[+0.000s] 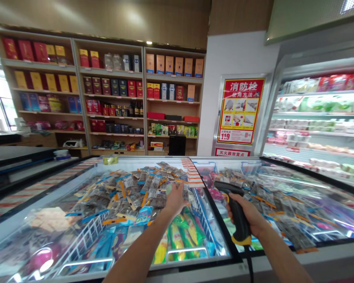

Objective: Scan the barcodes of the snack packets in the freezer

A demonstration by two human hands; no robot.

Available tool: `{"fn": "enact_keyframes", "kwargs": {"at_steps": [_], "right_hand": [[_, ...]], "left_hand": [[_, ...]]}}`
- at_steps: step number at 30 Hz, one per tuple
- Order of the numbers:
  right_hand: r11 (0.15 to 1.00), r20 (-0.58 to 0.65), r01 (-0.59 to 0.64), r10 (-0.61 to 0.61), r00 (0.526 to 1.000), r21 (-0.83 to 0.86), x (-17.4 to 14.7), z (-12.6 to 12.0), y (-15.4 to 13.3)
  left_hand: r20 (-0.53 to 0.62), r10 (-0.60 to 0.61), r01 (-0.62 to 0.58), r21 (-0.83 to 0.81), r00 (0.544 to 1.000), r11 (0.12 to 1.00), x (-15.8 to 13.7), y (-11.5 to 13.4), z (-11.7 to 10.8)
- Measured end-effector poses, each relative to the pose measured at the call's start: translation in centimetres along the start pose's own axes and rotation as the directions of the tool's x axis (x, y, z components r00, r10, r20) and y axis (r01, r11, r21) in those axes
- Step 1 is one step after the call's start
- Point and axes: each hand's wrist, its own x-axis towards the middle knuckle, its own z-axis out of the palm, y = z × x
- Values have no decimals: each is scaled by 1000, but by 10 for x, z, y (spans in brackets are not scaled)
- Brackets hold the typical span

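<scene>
My left hand (176, 201) reaches over a chest freezer (197, 267). Its fingers are closed on a small packet (185, 192) with a dark printed face, at the right edge of a heap of similar flat packets (129, 194). Many of these have orange or blue ends. In my right hand (249, 214) is a black and yellow barcode scanner (238, 220), gripped by its handle, with its head pointing left and a cable hanging down. Under the left forearm lie yellow and green ice-cream wrappers (179, 239) in a white wire basket (205, 214).
More packets (262, 200) show at the right half of the freezer, partly mixed with glass reflections. A black divider (215, 212) runs between the halves. Shelves of boxed goods (112, 86) stand behind, a red fire-hydrant sign (240, 112) beside them, and a lit refrigerated display (321, 114) at right.
</scene>
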Motion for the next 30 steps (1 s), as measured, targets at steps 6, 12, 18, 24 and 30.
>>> {"fn": "enact_keyframes", "kwargs": {"at_steps": [6,12,18,24,30], "right_hand": [[999,43,-13,14,999,-43,-1,7,4],[997,134,-32,41,990,-67,-2,14,7],[998,194,-38,46,980,-47,-4,15,7],[999,178,-29,34,983,-29,-4,8,4],[998,-46,39,-37,998,46,7,-39,-11]], "left_hand": [[-95,89,-118,-363,991,924,17,-2,2],[-198,176,-250,-464,964,850,27,-3,-3],[-203,207,-281,-474,957,835,31,5,-8],[-234,207,-300,-496,950,815,39,9,-5],[-221,165,-266,-584,961,767,50,47,15]]}}
